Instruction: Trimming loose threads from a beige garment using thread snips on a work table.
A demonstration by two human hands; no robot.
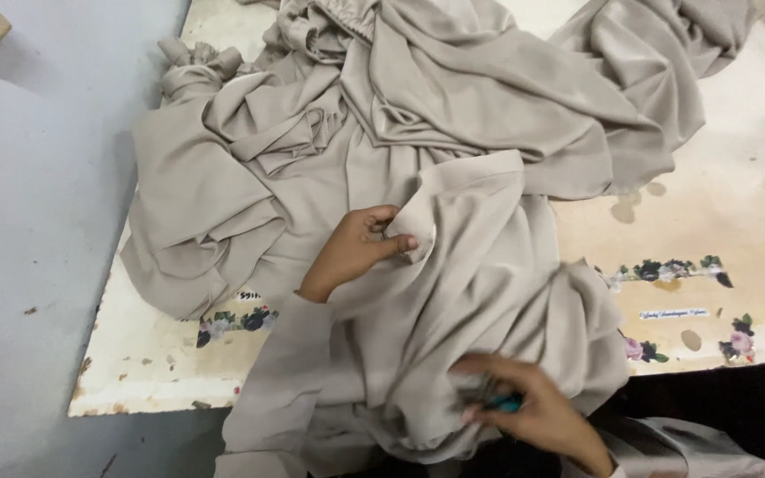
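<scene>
The left hand (356, 250) pinches a fold of beige cloth (418, 159) heaped on the tabletop (719, 212); the right hand (529, 407) grips a small teal tool (505, 404) against the cloth's near edge.

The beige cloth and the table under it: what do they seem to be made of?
Beige cloth: probably a thin woven fabric, matte, since it falls in soft folds. Table: perhaps painted board, cream, worn; its edge is chipped and it bears flower stickers.
</scene>
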